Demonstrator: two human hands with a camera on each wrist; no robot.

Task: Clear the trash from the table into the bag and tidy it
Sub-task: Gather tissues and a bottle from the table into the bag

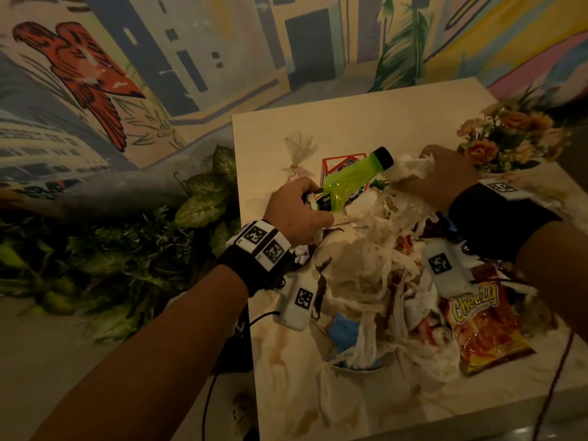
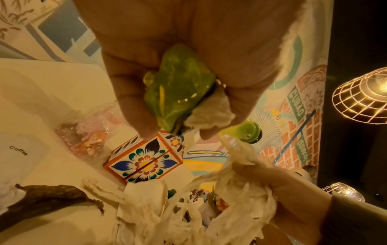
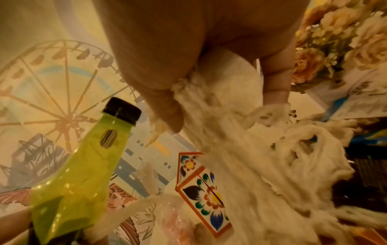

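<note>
Now | pale table (image 1: 334, 122) littered, stained | mural walls (image 1: 95, 74) behind

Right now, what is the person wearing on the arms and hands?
Both forearms are bare and the hands wear no gloves. The left wrist carries a black band with white blocks bearing square black-and-white code markers; a white camera unit hangs beneath it, trailing a thin dark cable. The right wrist has a similar black band, markers and white unit.

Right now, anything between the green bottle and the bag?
Cannot tell: no bag is clearly in view. The left hand grips the bottle above the table; torn tissue held by the right hand hangs beside it.
</note>
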